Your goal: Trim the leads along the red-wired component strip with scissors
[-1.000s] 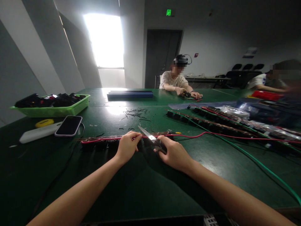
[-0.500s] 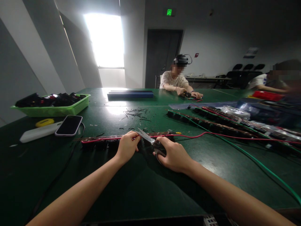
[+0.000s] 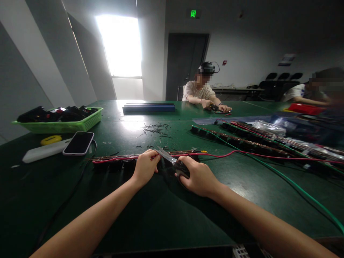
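Note:
My right hand (image 3: 197, 175) grips the dark handles of a pair of scissors (image 3: 167, 156), whose silver blades point up and left toward my left hand. My left hand (image 3: 145, 167) is closed on a red wire (image 3: 231, 153) that runs along a long dark strip of components (image 3: 113, 162) lying across the green table (image 3: 166, 211). The blade tips sit right at my left fingertips, at the wire. Whether the blades touch the wire is not clear.
A phone (image 3: 79, 143) and a white bar (image 3: 43, 151) lie at the left, behind them a green basket (image 3: 60, 125) of dark parts. Wire offcuts (image 3: 154, 129) litter the middle. More strips with red and green wires (image 3: 271, 145) fill the right. Two other people sit at the far side.
The scissors have swung down and left, from raised over the strip to the wire at my left fingertips. My hands have barely shifted.

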A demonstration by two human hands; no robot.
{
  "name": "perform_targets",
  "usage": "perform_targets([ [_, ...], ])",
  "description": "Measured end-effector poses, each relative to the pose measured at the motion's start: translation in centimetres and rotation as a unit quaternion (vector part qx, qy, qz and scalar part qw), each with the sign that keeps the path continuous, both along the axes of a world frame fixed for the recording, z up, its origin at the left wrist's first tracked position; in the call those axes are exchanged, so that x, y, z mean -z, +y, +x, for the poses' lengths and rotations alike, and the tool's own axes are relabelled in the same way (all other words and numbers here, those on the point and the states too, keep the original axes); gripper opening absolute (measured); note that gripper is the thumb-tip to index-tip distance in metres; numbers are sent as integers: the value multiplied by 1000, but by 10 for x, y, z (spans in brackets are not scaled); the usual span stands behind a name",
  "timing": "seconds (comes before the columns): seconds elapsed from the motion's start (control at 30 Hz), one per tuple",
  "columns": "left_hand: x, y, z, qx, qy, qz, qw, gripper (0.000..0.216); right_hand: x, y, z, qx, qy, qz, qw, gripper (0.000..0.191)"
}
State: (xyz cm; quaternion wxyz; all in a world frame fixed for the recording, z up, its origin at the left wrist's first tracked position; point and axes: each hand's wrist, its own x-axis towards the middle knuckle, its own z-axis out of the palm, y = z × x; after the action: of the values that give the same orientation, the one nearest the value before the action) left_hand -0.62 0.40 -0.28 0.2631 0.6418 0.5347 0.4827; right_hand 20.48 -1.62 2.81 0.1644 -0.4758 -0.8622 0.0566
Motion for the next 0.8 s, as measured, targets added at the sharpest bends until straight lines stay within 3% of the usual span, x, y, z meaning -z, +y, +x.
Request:
perform_targets([
  [0.8, 1, 0, 0, -1, 4, 3, 1000, 23, 0, 0, 1, -15, 5, -15, 1000, 39],
])
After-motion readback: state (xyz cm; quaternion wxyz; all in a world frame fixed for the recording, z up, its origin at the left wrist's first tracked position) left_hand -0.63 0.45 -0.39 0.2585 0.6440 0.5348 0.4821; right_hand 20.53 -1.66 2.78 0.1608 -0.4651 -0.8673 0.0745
